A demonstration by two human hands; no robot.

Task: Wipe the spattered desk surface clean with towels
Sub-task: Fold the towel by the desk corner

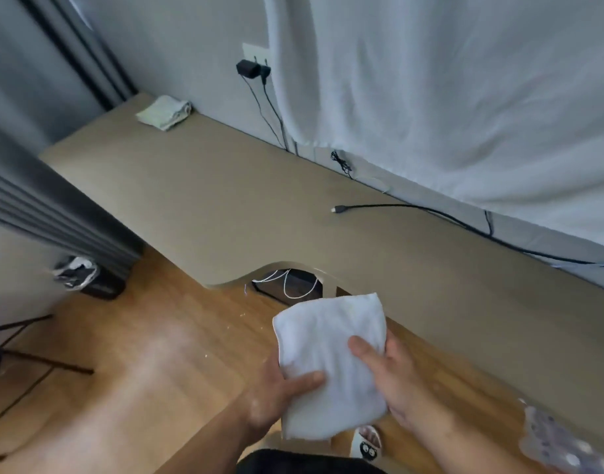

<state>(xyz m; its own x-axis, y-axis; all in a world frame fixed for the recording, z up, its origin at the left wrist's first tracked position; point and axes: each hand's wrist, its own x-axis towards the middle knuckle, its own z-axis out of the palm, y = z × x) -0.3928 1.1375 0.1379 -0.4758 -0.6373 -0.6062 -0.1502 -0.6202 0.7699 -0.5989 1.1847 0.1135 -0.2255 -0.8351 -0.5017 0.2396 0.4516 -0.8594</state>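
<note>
I hold a folded white towel (331, 364) in front of me, just off the desk's near edge and above the floor. My left hand (276, 395) grips its lower left side with the thumb on top. My right hand (392, 374) holds its right side, thumb pressed on the cloth. The tan desk (225, 200) stretches from far left to right along the wall; any spatter on it is too faint to make out. A second, pale greenish folded towel (165, 111) lies on the desk's far left corner.
A black cable with a plug end (338, 209) lies on the desk near the wall, running right. More cords hang from a wall outlet (252, 68). A white sheet (464, 97) hangs behind the desk. A bin (85, 275) and a tripod leg (37, 357) stand on the wooden floor at left.
</note>
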